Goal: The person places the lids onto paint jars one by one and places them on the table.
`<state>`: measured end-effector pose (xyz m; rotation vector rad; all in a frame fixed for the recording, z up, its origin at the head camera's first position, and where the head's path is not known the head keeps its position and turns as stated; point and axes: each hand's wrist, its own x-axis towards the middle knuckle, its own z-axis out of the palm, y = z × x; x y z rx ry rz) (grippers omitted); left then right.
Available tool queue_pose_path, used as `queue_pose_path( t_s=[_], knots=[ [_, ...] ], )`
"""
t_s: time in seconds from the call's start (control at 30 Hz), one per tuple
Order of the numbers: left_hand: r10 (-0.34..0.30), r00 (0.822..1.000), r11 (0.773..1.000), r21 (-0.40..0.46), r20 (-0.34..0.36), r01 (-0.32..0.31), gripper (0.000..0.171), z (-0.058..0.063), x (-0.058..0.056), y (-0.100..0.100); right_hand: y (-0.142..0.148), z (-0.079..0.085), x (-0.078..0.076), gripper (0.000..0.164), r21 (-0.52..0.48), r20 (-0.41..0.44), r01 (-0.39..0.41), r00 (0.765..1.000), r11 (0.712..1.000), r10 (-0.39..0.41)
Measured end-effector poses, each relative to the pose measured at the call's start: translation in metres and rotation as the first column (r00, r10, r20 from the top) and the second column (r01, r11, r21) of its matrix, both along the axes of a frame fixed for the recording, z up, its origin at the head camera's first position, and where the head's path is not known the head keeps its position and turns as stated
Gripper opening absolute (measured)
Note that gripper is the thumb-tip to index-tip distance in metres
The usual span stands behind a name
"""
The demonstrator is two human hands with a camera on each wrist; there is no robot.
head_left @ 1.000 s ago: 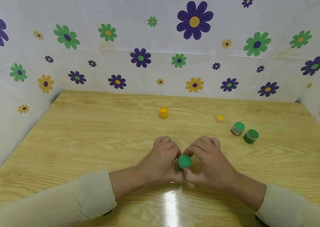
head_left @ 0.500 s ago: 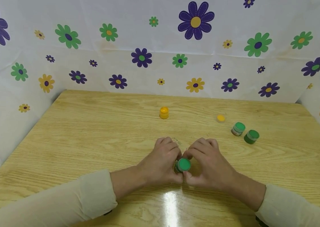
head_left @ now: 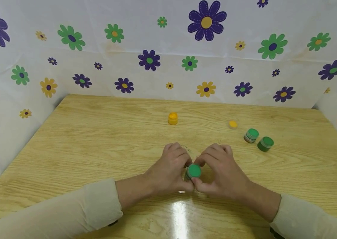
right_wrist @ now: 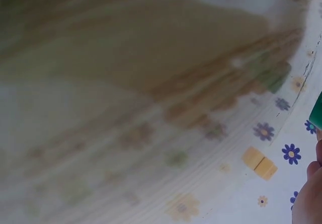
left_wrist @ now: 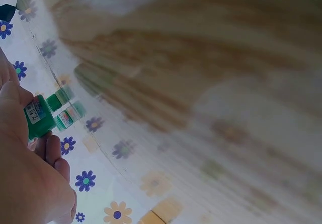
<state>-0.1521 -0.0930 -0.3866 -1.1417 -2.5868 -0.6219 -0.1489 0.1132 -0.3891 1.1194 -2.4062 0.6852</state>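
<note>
Between both hands, at the near middle of the table in the head view, is a small green paint jar [head_left: 194, 170] with a round green top. My left hand [head_left: 169, 171] grips its left side, thumb in front and fingers behind. From the right, my right hand [head_left: 220, 171] pinches the jar near its top with thumb and forefinger. A white label shows on the jar [left_wrist: 39, 116] in the left wrist view, beside my left hand [left_wrist: 35, 168]. The right wrist view catches only an edge of the jar [right_wrist: 317, 113] and part of my right hand [right_wrist: 309, 196].
Two more green jars, one lighter [head_left: 251, 135] and one darker [head_left: 265, 144], stand to the right on the wooden table [head_left: 97, 142]. A small yellow disc [head_left: 232, 124] lies near them. Farther back stands an orange-yellow jar [head_left: 172, 119]. Flowered cloth [head_left: 97, 49] hangs behind.
The jar's top dipped slightly toward me half a second ago and has come back up. My right thumb and fingers shifted a little with it; both arms stayed nearly in place.
</note>
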Motion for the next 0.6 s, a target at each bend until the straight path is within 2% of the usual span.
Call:
queue_pose_path(
  t_s=[0.47,0.6],
  knots=[
    [0.001,0.997,1.000,-0.022,-0.072,-0.003,0.041,0.0013,0.0010,0.0006,-0.0009,-0.0012,0.0001,0.030,0.010,-0.086,0.037,0.996,0.999,-0.036],
    [0.004,0.998,1.000,-0.031,-0.066,-0.006,0.041,0.0010,0.0013,0.0008,-0.0013,-0.0019,0.0007,0.033,0.005,-0.086,0.047,0.995,0.999,-0.046]
  ],
)
